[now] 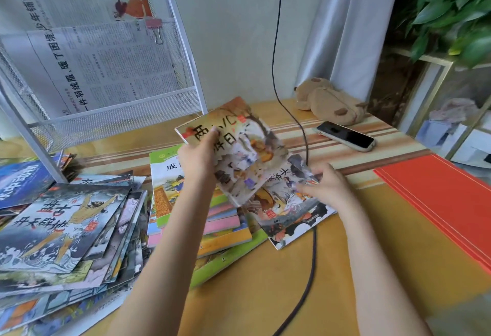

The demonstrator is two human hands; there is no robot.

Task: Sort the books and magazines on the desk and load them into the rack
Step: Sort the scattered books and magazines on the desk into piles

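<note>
My left hand holds a thin picture book up off the tabletop. My thumb lies on the cover and my other fingers are hidden under it, so my left grip pinches the book by its edge. The book is tilted and blurry. It hangs just above the green book stack.

My right hand is just right of the green book stack. Its fingers press down on another picture book that lies flat there. The fingers look a bit curled, but I cannot tell if this grip is spread or pinching.

Left of the green book stack lies a messy pile of thin books, fanned out. Behind that pile stands the white wire rack with newspapers in it.

Far right of the stack lies a red folder. Behind the stack, near the wall, rest a phone and a brown plush toy. A black cord runs across the tabletop beside my right arm.
</note>
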